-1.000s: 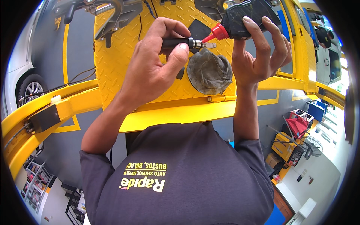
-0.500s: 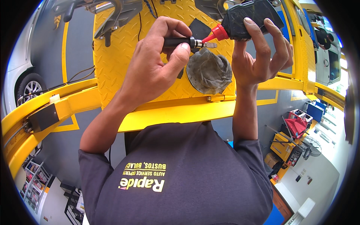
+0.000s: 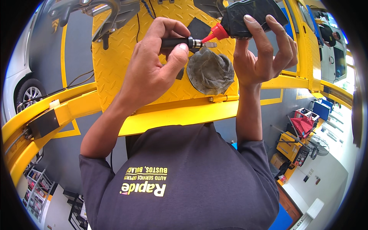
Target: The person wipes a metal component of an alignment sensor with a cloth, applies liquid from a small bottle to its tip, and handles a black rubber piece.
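Note:
My left hand (image 3: 153,65) pinches a black cylindrical tool (image 3: 174,43) between thumb and fingers, with its metal end pointing right. Held up by the fingers of my right hand (image 3: 262,57) is a dark flat-sided bottle (image 3: 253,17), tilted to the left. The bottle's red conical spout (image 3: 218,33) slants down, its tip at the tool's metal collar; I cannot make out any liquid. Just beyond the collar shows a small flat metal piece (image 3: 210,45); whether it belongs to the tool is unclear. A crumpled grey cloth (image 3: 211,73) lies below, between my hands.
Beneath my hands is a yellow diamond-plate platform (image 3: 115,76) with a dark flat pad (image 3: 197,28) on it. Grey metal arms (image 3: 111,19) stand at the far side. A car wheel (image 3: 32,94) shows at left; a fan (image 3: 317,147) and yellow cabinet (image 3: 288,147) at right.
Both hands, with the tool and bottle, have shifted slightly left in the picture, and so has the platform. The spout stays against the metal collar.

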Available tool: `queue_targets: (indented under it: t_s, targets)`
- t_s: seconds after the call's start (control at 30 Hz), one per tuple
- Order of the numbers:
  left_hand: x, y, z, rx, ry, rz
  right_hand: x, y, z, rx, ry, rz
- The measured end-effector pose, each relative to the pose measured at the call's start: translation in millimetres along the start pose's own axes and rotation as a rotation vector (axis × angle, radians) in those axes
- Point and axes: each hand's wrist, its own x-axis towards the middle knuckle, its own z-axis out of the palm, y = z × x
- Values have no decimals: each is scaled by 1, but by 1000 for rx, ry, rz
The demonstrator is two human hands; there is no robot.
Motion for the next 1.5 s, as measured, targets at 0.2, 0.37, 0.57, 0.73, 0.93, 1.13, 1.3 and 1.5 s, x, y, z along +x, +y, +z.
queue_targets:
  t_s: [0.2, 0.37, 0.57, 0.73, 0.93, 1.13, 1.3, 1.5]
  targets:
    - [0, 0, 1, -13, -1, -5, 3, -2, -2, -35, 31, -23]
    - [0, 0, 1, -13, -3, -6, 1, -2, 0, -34, 36, -38]
    - [0, 0, 2, -22, -8, -21, 1, -1, 1, -25, 41, -37]
    - [-1, 3, -1, -21, -76, -77, 1, -1, -1, -38, 33, -41]
    - [-2, 4, -1, -11, -71, -77, -1, -1, 0, -22, 49, -29]
    - [-2, 2, -1, -21, -75, -72, -1, 1, -1, -36, 63, -27]
    - [-1, 0, 1, -27, -13, -56, -2, 3, 1, -16, 46, -37]
    - [-1, -2, 0, -10, -8, -40, -1, 2, -1, 0, 50, -35]
